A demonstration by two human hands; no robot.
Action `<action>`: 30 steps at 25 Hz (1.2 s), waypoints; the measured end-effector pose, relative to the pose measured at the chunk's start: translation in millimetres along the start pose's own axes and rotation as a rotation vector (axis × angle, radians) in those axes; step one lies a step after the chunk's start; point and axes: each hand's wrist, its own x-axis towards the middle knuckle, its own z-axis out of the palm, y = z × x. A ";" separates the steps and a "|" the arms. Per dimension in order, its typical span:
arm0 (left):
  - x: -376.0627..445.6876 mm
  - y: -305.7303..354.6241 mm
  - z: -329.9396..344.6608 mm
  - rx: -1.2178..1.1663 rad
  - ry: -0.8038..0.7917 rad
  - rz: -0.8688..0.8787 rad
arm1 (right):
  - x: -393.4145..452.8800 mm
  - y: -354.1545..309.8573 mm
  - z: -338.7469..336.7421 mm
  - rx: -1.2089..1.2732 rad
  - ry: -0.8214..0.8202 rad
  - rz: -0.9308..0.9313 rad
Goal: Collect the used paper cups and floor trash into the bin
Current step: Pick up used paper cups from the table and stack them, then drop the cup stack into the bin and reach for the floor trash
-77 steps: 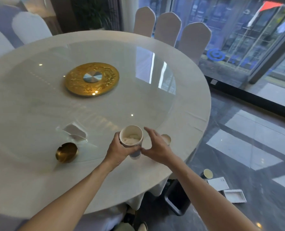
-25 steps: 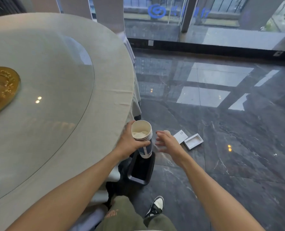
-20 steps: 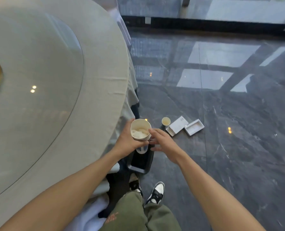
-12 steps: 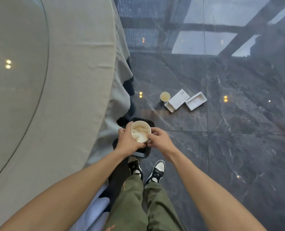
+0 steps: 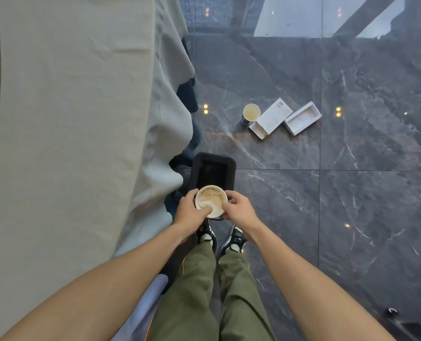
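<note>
I hold the paper cup (image 5: pixel 211 201) over the black bin (image 5: pixel 213 168) so it drops in. My left hand (image 5: pixel 191 210) and right hand (image 5: pixel 239 207) both wrap around it.

Floor (image 5: pixel 352 217) bears bin (image 5: pixel 231 166), cup (image 5: pixel 251 112), seemingly boxes (image 5: pixel 273 118).
</note>
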 end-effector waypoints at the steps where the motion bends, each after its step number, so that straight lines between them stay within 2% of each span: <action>1: 0.5 -1.5 0.8 -0.009 -0.004 -0.012 | 1.2 0.8 1.9 -0.005 -0.001 0.015; 5: 12.5 -9.6 10.7 -0.036 -0.005 -0.045 | 13.5 7.6 11.1 0.018 0.010 0.054; 12: 65.5 -55.7 42.0 -0.127 0.022 -0.169 | 64.9 44.9 35.8 0.281 -0.069 0.230; 18: 65.7 -58.0 40.0 -0.287 -0.004 -0.157 | 72.9 41.7 33.2 0.399 -0.087 0.110; 24: 27.2 3.0 22.1 -0.137 0.033 0.008 | 19.1 -11.0 -22.4 0.155 -0.061 -0.035; 30: -41.9 108.4 9.8 0.356 0.043 0.259 | -59.5 -56.0 -126.8 -0.393 0.109 -0.230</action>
